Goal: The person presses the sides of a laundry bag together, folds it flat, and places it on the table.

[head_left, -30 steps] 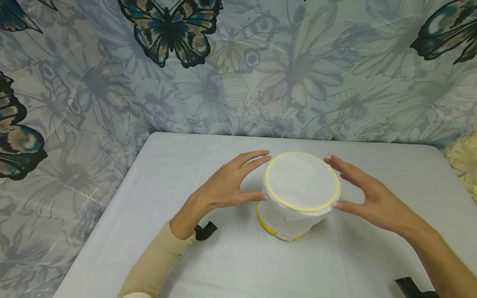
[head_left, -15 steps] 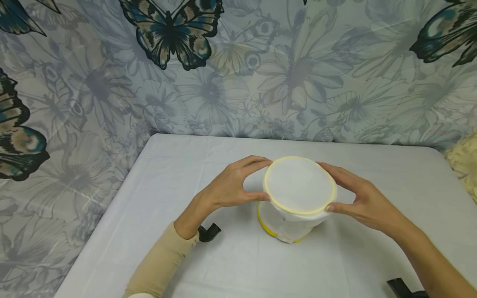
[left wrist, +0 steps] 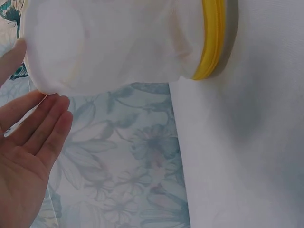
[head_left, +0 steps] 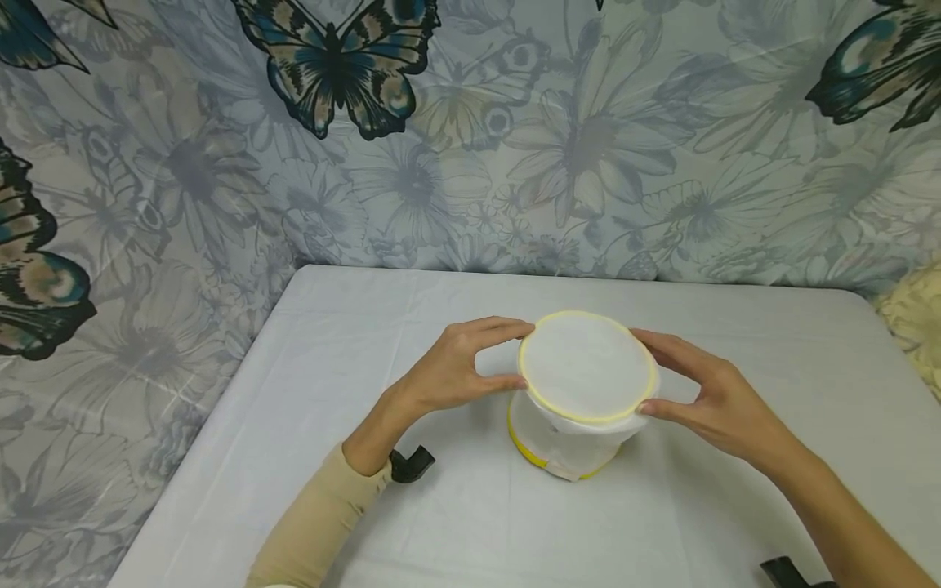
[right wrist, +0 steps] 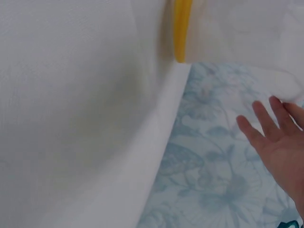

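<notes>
A white, drum-shaped mesh laundry bag with yellow piping stands upright on the white-covered table. My left hand holds the left side of its top rim between thumb and fingertips. On the opposite side, my right hand grips the same rim, thumb in front and fingers behind. In the left wrist view, the left hand has its thumb and index finger at the bag's rim, the other fingers extended. The right wrist view shows the right hand at the rim too. A yellow band circles the base.
The white tablecloth ends at a back edge before a floral curtain with butterflies. Black straps hang at both wrists. A cream ruffled item sits beyond the table's right edge.
Both hands have closed in on the bag's top rim, the right one moving left and slightly down. The top has shifted slightly left and lower, while the base stays in place.
</notes>
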